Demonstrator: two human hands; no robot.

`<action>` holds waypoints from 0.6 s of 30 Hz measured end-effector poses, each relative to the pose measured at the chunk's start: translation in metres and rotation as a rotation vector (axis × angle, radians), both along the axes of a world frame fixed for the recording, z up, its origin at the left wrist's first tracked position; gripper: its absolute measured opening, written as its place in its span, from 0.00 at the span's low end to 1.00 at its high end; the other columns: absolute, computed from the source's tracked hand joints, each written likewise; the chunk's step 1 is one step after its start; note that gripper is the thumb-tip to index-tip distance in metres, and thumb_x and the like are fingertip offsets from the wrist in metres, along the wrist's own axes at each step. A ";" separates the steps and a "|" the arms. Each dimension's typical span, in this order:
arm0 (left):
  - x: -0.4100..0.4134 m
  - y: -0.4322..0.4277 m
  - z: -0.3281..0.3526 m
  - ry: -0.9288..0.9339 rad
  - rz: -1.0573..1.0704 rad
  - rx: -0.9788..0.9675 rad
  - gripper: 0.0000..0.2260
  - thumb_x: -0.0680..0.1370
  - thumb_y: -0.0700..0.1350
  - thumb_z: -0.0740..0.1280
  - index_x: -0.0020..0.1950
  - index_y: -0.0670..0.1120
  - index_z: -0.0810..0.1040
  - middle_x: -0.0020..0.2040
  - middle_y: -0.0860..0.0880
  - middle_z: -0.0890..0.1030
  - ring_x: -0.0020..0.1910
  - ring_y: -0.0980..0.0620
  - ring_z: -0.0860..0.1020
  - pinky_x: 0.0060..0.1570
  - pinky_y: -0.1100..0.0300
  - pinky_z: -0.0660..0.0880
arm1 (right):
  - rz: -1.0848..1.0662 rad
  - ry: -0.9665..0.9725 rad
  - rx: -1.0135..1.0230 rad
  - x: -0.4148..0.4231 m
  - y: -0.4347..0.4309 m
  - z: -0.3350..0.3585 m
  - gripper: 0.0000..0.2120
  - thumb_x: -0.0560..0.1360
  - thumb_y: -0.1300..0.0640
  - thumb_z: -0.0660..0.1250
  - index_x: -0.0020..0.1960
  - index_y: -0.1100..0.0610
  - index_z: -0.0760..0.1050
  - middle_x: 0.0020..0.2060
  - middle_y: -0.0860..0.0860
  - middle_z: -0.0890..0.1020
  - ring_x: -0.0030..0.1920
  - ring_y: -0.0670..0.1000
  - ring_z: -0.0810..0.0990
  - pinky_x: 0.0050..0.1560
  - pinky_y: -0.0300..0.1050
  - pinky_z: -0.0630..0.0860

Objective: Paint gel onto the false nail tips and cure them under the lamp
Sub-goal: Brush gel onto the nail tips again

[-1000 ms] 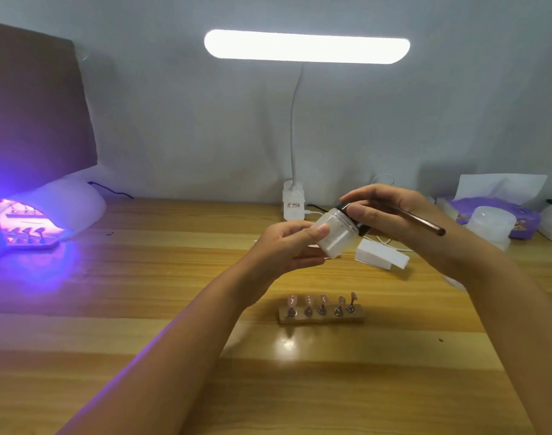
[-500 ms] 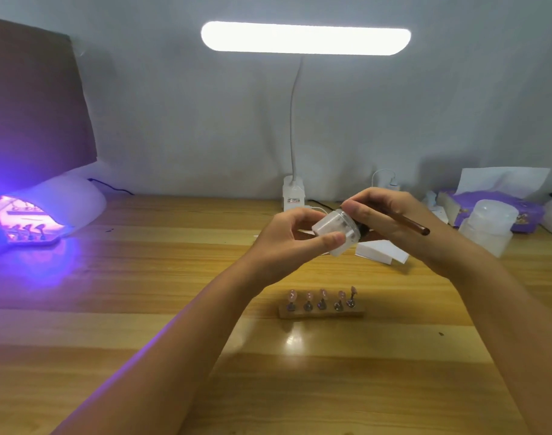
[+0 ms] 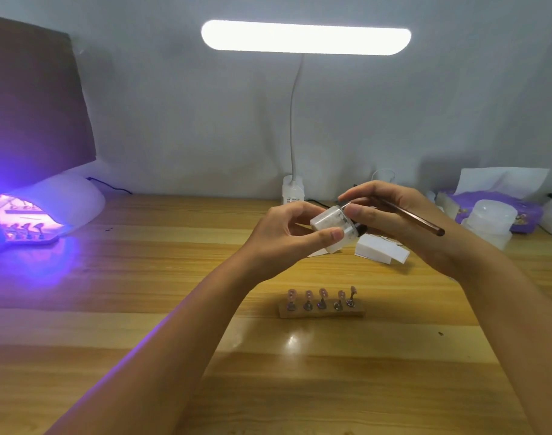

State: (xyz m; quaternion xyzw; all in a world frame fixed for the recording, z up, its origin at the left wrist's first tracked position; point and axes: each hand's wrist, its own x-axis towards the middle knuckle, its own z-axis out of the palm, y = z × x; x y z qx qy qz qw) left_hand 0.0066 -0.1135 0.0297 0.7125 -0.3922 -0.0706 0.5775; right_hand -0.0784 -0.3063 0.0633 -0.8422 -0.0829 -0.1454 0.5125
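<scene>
My left hand [image 3: 287,233] grips a small frosted white gel jar [image 3: 329,227], tilted on its side above the table. My right hand [image 3: 390,215] pinches a thin brown brush [image 3: 419,219] and touches the jar's mouth; the brush tip is hidden there. Below the hands, a wooden strip [image 3: 321,311] holds several false nail tips [image 3: 321,296] on small stands. At the far left a white curing lamp [image 3: 58,199] glows purple, with another strip of nail tips [image 3: 26,233] inside it.
A white desk lamp [image 3: 306,37] shines over the wooden table [image 3: 142,309]. A white block [image 3: 381,251] lies behind the jar. At the right stand a frosted jar [image 3: 491,218] and a purple tissue pack [image 3: 500,202]. A dark board [image 3: 33,105] leans at the left.
The jar has tipped further onto its side in my left hand, and my left fingers have shifted round it. My right hand with the brush stays at the jar's mouth.
</scene>
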 end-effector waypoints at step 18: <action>-0.007 -0.005 -0.004 -0.042 0.056 -0.016 0.20 0.73 0.47 0.76 0.62 0.44 0.78 0.53 0.48 0.83 0.49 0.53 0.84 0.50 0.50 0.82 | -0.140 -0.028 -0.076 0.015 0.001 -0.010 0.17 0.74 0.44 0.65 0.54 0.56 0.80 0.42 0.49 0.84 0.44 0.46 0.85 0.39 0.37 0.80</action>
